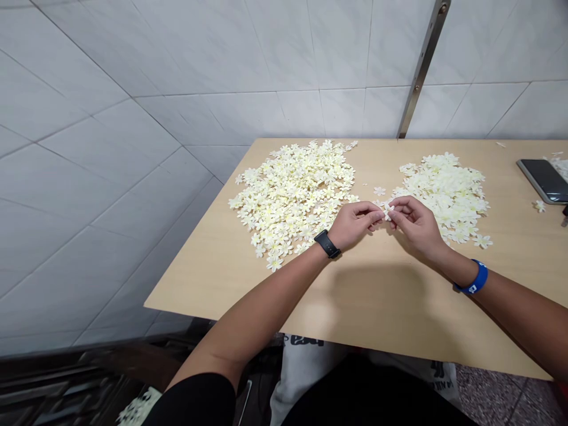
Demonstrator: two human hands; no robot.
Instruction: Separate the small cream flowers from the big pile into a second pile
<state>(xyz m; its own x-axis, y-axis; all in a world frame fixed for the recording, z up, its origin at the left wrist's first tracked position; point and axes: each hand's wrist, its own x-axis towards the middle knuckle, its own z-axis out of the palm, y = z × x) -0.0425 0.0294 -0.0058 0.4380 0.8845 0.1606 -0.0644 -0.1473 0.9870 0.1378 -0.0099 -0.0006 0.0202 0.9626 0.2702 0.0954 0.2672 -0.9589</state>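
Between my fingertips, over the middle of the table, is a small white artificial flower (387,211). My left hand (358,222) pinches its left side, thumb and forefinger pressed together. From the right, my right hand (412,223) pinches the same flower; part of it is hidden by the fingers. A large heap of pale yellow-white flowers (297,195) spreads to the left of my left hand. Just behind and right of my right hand lies a second heap of whiter flowers (452,195). One loose flower (379,191) rests on the table behind my hands.
The light wooden table (213,272) meets a tiled wall (248,53) at the back. A metal strip (421,74) runs up the wall. A phone (545,180) lies at the right edge, near a stray flower (539,206). More flowers (139,408) show below the table at lower left.
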